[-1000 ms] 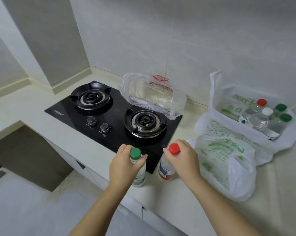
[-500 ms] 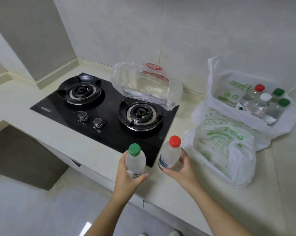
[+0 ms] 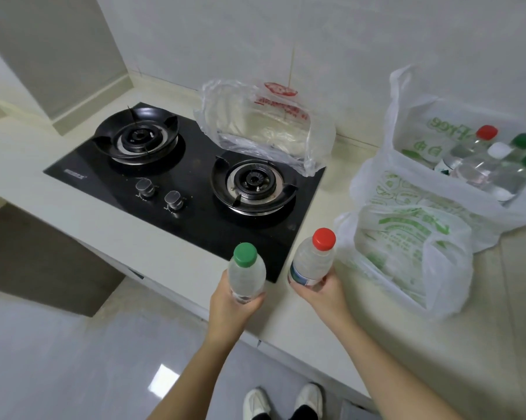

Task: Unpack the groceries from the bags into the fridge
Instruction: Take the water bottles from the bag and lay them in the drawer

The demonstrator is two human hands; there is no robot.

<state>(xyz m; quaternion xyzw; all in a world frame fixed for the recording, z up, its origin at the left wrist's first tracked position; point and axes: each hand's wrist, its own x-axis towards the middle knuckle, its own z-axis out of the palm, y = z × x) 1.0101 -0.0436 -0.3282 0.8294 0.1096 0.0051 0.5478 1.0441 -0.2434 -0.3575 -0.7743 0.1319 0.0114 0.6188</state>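
Note:
My left hand (image 3: pixel 232 307) grips a clear water bottle with a green cap (image 3: pixel 246 268) from below, held upright above the counter's front edge. My right hand (image 3: pixel 322 294) grips a second clear bottle with a red cap (image 3: pixel 313 257), tilted slightly to the right. A white plastic bag with green print (image 3: pixel 413 231) lies on the counter at the right. Behind it an open white bag (image 3: pixel 407 137) holds several more bottles (image 3: pixel 480 168) with red, white and green caps. The fridge is not in view.
A black two-burner gas hob (image 3: pixel 195 189) is set into the pale counter (image 3: pixel 152 237). A clear plastic bag with red print (image 3: pixel 264 128) lies on the hob's back right corner against the tiled wall. My white shoes (image 3: pixel 283 401) stand on the grey floor below.
Both hands shifted from the bottle tops down to the bodies and lifted the two bottles off the counter toward me. The view has pulled back from the counter.

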